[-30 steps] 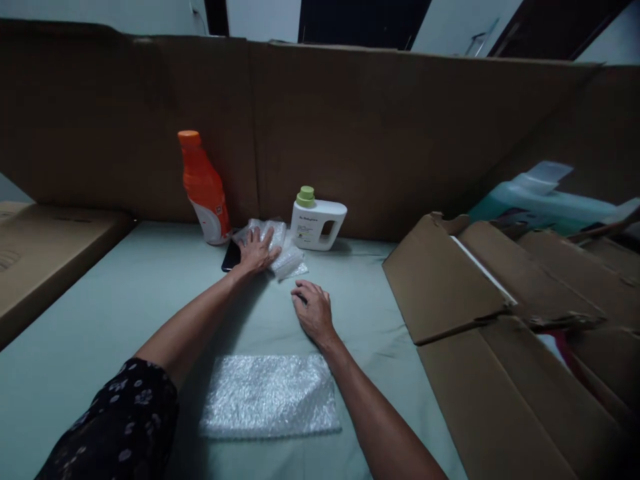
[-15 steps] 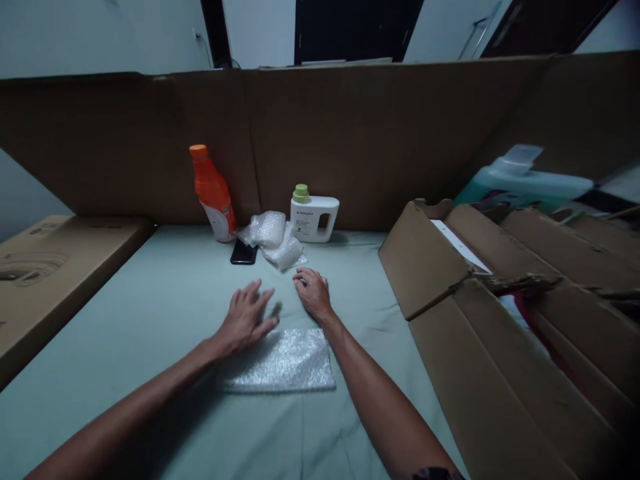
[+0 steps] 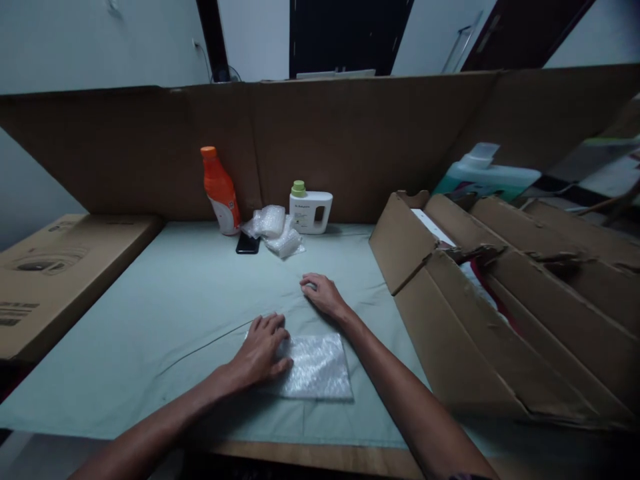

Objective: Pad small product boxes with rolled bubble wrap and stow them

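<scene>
A flat, folded sheet of bubble wrap (image 3: 320,370) lies on the cloth near the table's front edge. My left hand (image 3: 263,347) rests palm down on its left part, fingers spread and thumb pointing right, hiding that side. Just beyond the sheet's far right corner, my right hand (image 3: 323,293) is low over the cloth, thumb and fingers loosely bent and apart, with nothing visible in them. Farther back, crumpled bubble wrap (image 3: 283,233) sits beside a black phone (image 3: 247,244). A white jug with a green cap (image 3: 305,212) stands behind it.
An orange bottle (image 3: 220,193) leans against the cardboard wall (image 3: 340,133). A divided cardboard box (image 3: 450,333) stands at the right, with a teal bottle (image 3: 487,177) behind it. A flat carton (image 3: 75,267) lies left. Pale green cloth (image 3: 200,300) covers the table.
My left hand has come down onto the bubble wrap and moved slightly nearer to me. My right hand has shifted a little right. The view has tilted, revealing the table's front edge.
</scene>
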Motion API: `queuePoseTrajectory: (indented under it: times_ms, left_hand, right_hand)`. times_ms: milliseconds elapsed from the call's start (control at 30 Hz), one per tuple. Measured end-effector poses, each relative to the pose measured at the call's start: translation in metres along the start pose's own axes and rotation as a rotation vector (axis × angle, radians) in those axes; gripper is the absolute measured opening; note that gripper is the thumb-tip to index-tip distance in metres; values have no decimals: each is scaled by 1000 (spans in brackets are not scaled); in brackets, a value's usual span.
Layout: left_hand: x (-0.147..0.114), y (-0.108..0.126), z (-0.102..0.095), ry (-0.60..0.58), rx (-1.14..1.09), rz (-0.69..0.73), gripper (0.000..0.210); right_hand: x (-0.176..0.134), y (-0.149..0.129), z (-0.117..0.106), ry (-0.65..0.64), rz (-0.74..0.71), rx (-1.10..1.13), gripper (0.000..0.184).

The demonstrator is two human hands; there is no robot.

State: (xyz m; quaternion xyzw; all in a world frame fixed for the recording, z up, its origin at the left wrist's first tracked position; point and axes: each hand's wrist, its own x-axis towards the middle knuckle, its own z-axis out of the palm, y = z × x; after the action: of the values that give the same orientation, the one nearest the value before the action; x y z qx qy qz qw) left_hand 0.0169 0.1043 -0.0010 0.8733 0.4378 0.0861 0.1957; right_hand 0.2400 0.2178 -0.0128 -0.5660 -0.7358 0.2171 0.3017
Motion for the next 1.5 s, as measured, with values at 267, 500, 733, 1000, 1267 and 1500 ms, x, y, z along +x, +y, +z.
queuePoseTrajectory:
  times_ms: [267,500,733,1000,1267,1500]
  left_hand:
    - [63,-45,-53,338,19,-399,47]
    - [158,-111,-83,505,90,-800,78]
    - [168,-121,-79,460,192,-920,73]
    - [62,-104,-73,285,312,-812,79]
    - [79,-101,-71,311,305,-830,71]
    - [109,-98,-70,368,305,-855,67]
  right_hand:
    - [-33,4,3,103,-35,-38,20]
    - [-35,7,5,130,-74,-48,19]
    - [-35,12,7,142,-76,-46,19]
    - [-33,13,8,141,-82,-31,17]
    - [-32,12,7,135,-87,-38,16]
    - [-33,12,8,133,-84,-48,18]
